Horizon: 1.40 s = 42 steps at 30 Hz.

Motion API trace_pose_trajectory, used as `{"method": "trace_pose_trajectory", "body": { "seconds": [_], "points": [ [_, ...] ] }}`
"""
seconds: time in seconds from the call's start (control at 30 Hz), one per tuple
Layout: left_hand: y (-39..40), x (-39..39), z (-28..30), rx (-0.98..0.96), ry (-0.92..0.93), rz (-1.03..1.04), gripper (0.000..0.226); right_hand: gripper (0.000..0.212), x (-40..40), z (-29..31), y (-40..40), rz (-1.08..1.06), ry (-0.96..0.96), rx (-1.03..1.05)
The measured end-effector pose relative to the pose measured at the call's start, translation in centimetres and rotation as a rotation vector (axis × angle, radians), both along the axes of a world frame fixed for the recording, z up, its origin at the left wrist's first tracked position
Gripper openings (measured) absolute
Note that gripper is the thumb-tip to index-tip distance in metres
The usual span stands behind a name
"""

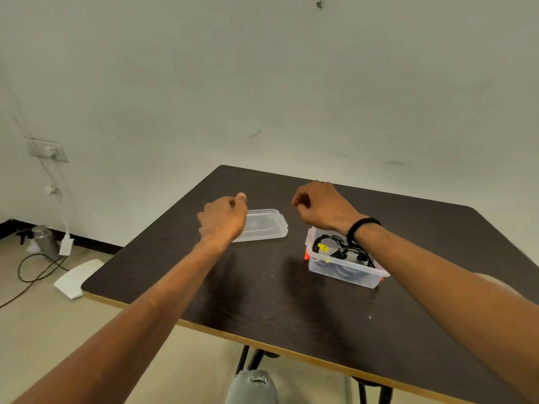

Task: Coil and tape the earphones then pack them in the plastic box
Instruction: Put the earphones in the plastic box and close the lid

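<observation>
The fingers (233,203) of the left hand (223,218) are curled in loosely with the thumb tip up, and they hold nothing that can be made out; those of the right hand (320,207) are likewise curled under the palm, empty as far as the view shows. Both hands hover above the dark bench (262,301), toward its far edge.

The clear lid (267,225) lies flat on the bench just beside and partly under the left hand, its long axis running roughly along the far edge, left to right. The plastic box (347,266) stands open nearer the bench's right side, below and slightly toward the person from the right wrist with its black wristband (363,225). Inside it sit black earphones (341,249) in a coiled bundle with a yellow piece of tape (323,248) on the cable; a small orange thing shows at the box's left outer wall, too small to name.

By this layout, the packing looks done and closing the box is probably what remains. The lid lies to the left of the box, well apart from it, so the left hand is the nearer one to pick it up, and it would have to travel rightward and toward the person to reach the box's rim. The box's long axis runs diagonally, so the lid would need some turning to match.
</observation>
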<state>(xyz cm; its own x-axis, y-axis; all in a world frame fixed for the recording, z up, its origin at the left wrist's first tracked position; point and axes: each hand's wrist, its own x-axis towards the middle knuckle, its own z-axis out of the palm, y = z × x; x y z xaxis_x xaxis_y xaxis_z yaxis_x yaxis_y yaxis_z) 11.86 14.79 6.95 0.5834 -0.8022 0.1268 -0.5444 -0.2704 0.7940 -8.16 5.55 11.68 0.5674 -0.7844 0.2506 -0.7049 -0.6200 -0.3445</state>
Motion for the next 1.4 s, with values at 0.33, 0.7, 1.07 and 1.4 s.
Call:
{"method": "trace_pose_trajectory", "body": {
  "seconds": [0.33,0.7,1.07,1.4],
  "points": [
    [-0.1,4.7,-0.9,0.298,0.13,0.036,0.053,0.015,5.4,-3.7,-4.1,-0.255,0.15,0.21],
    [-1.4,4.2,-0.9,0.159,0.328,-0.056,0.049,0.012,4.2,-1.4,-4.3,-0.391,-0.159,0.374],
    [-2.0,-6.7,4.8,-0.07,0.323,-0.266,0.037,0.011,-8.5,4.8,-1.0,-0.497,-0.338,0.187],
    [-2.6,-14.1,5.1,-0.098,0.39,-0.355,0.067,0.05,-17.8,3.0,3.2,-0.504,-0.717,0.187]
  ]
}}
